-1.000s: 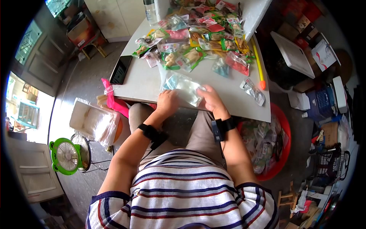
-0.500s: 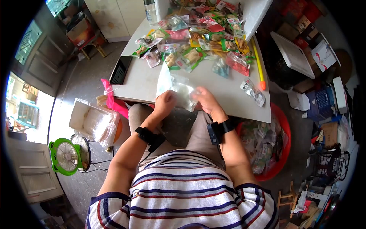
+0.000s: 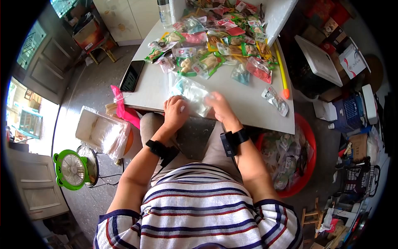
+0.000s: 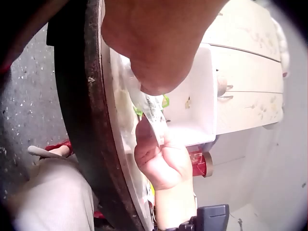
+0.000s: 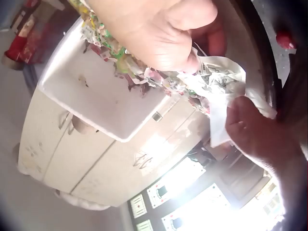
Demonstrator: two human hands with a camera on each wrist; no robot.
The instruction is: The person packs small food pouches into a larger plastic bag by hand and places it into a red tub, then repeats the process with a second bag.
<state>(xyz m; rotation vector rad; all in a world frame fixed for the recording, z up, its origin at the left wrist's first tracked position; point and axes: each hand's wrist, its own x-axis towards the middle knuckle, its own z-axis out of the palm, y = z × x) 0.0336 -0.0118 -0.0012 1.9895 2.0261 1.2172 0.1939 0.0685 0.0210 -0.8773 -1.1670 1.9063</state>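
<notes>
A clear plastic bag [image 3: 192,93] with pale, silvery contents is stretched between both hands over the table's front edge. My left hand [image 3: 176,112] grips its left side, the thumb pressed along the bag in the right wrist view. On the other side my right hand [image 3: 222,110] pinches the bag's edge between thumb and fingers. Dark print and a crumpled silvery part of the bag [image 5: 221,79] show in the right wrist view. In the left wrist view the near left hand [image 4: 154,48] covers much of the bag, with the right hand [image 4: 166,161] facing it.
Many colourful snack packets [image 3: 211,50] are heaped behind the hands, before a white foam box [image 3: 280,20]. A silver packet [image 3: 275,100] and a yellow stick [image 3: 281,70] lie right, a phone [image 3: 132,76] left. A red basin [image 3: 309,153] of packets stands below right.
Both hands have shifted slightly left with the bag. The bag's upper left part, raised half a second ago, now lies lower. The heap of packets has not moved.
</notes>
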